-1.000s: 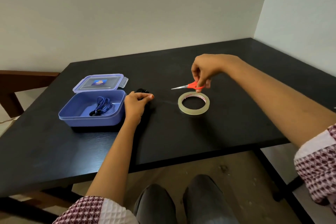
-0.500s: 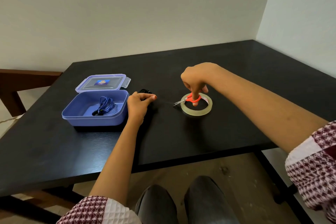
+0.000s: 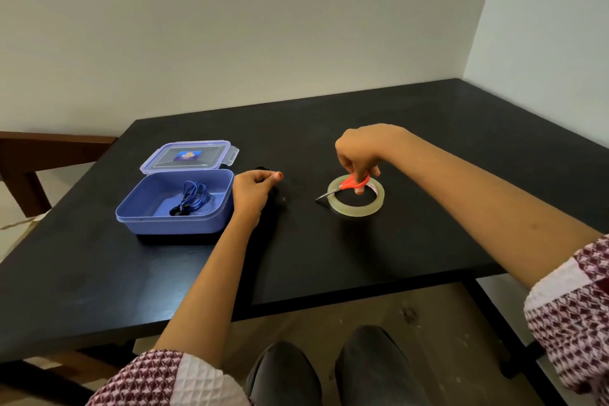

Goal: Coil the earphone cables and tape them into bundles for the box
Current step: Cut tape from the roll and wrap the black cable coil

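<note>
Two hands are over the black table point(image 3: 329, 267); your left hand point(image 3: 253, 189) pinches a black earphone coil point(image 3: 261, 169), mostly hidden behind the fingers; just left of them sits the blue box point(image 3: 171, 224), blue earphones point(image 3: 194, 198) inside; your right hand point(image 3: 361, 152) grips the orange scissors point(image 3: 350, 182) over the tape roll point(image 3: 357, 209); the lid point(image 3: 189, 156) lies beyond the box.

Table point(image 3: 428, 142): plain black
Box point(image 3: 184, 224): periwinkle blue
Lid point(image 3: 155, 162): translucent blue, dark blue label
Boxed cable point(image 3: 194, 196): bright blue, black earbuds
Loose cable point(image 3: 262, 169): black
Scissors point(image 3: 354, 182): orange-red handles, silver blades
Tape roll point(image 3: 357, 209): clear, yellowish
Sleeves point(image 3: 573, 306): maroon-and-white diamond print
Chair point(image 3: 29, 155): dark brown
</note>
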